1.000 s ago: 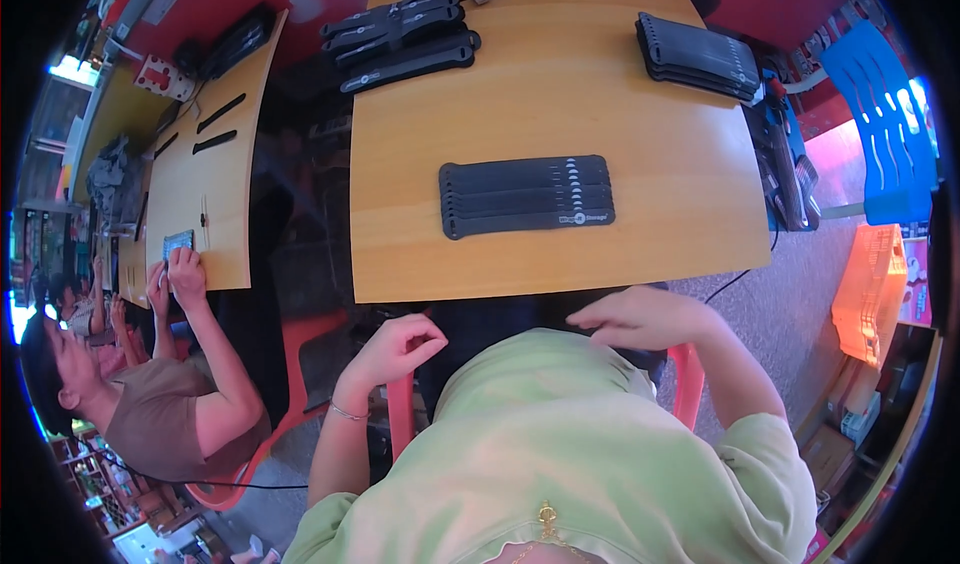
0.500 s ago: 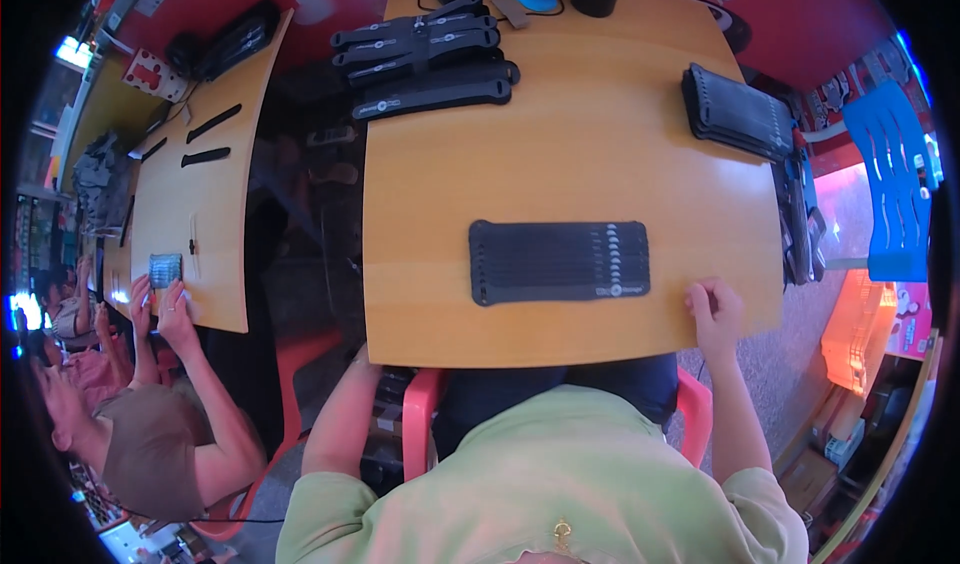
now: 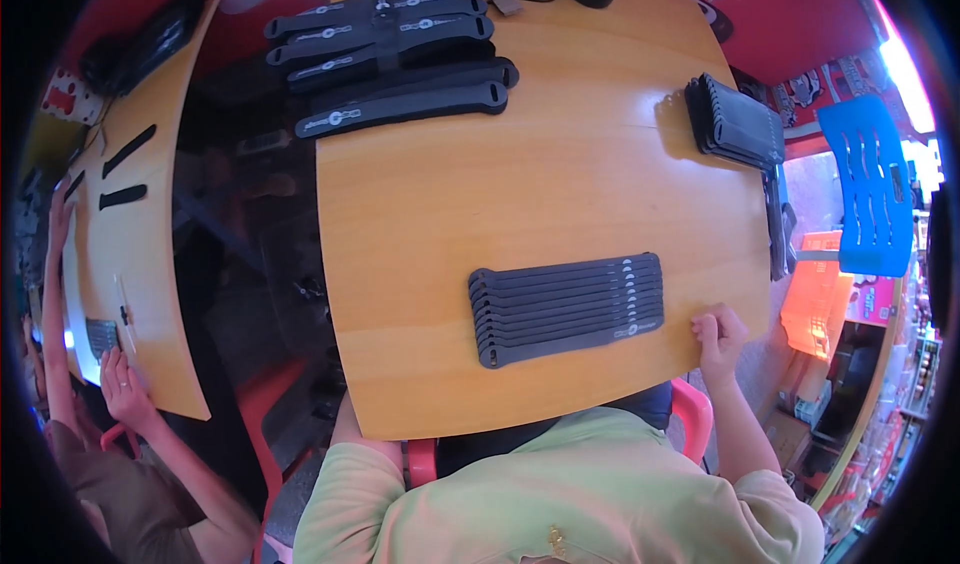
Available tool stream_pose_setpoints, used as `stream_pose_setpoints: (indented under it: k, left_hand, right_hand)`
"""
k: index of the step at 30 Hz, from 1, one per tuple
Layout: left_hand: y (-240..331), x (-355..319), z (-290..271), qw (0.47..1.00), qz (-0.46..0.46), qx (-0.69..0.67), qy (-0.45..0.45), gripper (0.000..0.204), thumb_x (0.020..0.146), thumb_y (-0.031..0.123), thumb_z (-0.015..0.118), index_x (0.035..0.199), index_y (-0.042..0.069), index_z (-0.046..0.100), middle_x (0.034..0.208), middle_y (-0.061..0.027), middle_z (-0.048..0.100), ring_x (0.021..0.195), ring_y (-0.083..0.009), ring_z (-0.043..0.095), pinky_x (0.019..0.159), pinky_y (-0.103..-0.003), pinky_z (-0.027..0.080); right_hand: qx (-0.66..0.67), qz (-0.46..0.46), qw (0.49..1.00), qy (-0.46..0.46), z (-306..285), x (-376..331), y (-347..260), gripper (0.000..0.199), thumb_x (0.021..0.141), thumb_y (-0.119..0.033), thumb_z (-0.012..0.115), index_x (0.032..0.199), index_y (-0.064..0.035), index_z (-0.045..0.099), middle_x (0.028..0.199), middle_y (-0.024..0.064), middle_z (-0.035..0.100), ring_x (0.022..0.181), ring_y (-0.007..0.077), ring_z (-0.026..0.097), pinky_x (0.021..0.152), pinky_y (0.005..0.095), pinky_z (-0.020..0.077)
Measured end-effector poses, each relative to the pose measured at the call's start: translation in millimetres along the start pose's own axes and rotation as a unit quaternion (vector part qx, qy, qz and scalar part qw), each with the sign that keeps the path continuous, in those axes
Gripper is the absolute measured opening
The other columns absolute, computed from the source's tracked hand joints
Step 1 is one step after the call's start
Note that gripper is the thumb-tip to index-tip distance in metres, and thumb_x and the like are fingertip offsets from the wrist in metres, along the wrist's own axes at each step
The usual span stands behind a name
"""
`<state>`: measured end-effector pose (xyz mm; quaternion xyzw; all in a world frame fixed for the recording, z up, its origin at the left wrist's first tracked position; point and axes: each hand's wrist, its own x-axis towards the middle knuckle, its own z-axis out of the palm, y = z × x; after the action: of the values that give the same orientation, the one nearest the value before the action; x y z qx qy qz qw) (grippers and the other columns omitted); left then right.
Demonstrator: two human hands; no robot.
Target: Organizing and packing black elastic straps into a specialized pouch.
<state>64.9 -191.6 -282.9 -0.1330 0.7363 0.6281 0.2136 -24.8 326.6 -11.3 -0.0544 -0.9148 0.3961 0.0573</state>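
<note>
Right hand (image 3: 718,330) fisted at table (image 3: 420,264) edge, beside strap stack (image 3: 567,308).

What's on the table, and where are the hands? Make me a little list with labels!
Table: wooden table, seen from above
Near edge: fanned row of flat black straps
Far left corner: pile of long black straps
Far right corner: stack of black pieces
Right hand: right hand, curled, at the table edge beside the fanned row, holding nothing visible
Left hand: hidden below the table
Beside the table: blue plastic chair
</note>
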Motion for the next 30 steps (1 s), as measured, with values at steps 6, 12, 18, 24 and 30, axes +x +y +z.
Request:
stream_pose_setpoints:
  k: [6, 12, 18, 24, 30]
  left_hand:
    - [-13, 3, 7, 0.997, -0.01, -0.077, 0.019, 0.028, 0.094, 0.016, 0.053, 0.119, 0.003, 0.057, 0.114, -0.0099, 0.061, 0.104, -0.0196, 0.057, 0.084, -0.032, 0.048]
    - [2, -12, -2, 0.99, -0.011, -0.126, 0.069, 0.026, 0.095, 0.014, 0.052, 0.117, 0.002, 0.058, 0.11, -0.0096, 0.062, 0.101, -0.0183, 0.058, 0.081, -0.031, 0.048]
    - [33, -46, -7, 0.978, -0.002, -0.162, 0.128, 0.024, 0.095, 0.013, 0.052, 0.114, 0.0, 0.058, 0.107, -0.0092, 0.063, 0.097, -0.0169, 0.059, 0.078, -0.03, 0.049]
    - [108, -89, 2, 0.966, 0.079, -0.067, 0.238, 0.02, 0.095, 0.011, 0.051, 0.109, -0.001, 0.059, 0.097, -0.0078, 0.063, 0.088, -0.0142, 0.059, 0.074, -0.028, 0.049]
    - [223, -148, 34, 0.871, 0.206, 0.149, 0.422, 0.018, 0.098, 0.012, 0.047, 0.103, 0.0, 0.058, 0.081, -0.005, 0.06, 0.076, -0.0105, 0.056, 0.072, -0.024, 0.046]
  right_hand:
    - [-0.007, 0.001, 1.0, 0.007, 0, -1, -3, 0.013, 0.083, -0.004, 0.054, 0.071, 0.0012, 0.058, 0.064, 0.0068, 0.057, 0.057, 0.012, 0.055, 0.053, 0.0241, 0.0421]
    - [0.021, -0.009, 1.0, 0.004, -3, -4, 3, 0.011, 0.081, -0.004, 0.057, 0.072, 0.0006, 0.059, 0.064, 0.0049, 0.057, 0.056, 0.0108, 0.054, 0.052, 0.0234, 0.0403]
    - [0.107, -0.045, 0.993, -0.028, -10, -6, 5, 0.009, 0.081, -0.004, 0.058, 0.075, -0.0002, 0.061, 0.064, 0.004, 0.057, 0.055, 0.0087, 0.051, 0.051, 0.0222, 0.0387]
    - [0.276, -0.005, 0.96, -0.056, -17, 1, 9, 0.019, 0.093, -0.013, 0.049, 0.09, 0.0009, 0.062, 0.076, 0.0021, 0.06, 0.063, 0.0081, 0.053, 0.056, 0.0204, 0.0411]
    - [0.322, -0.039, 0.946, -0.001, -26, 13, 8, 0.023, 0.096, -0.015, 0.046, 0.104, 0.001, 0.06, 0.097, 0.0084, 0.062, 0.082, 0.0132, 0.057, 0.069, 0.0238, 0.0454]
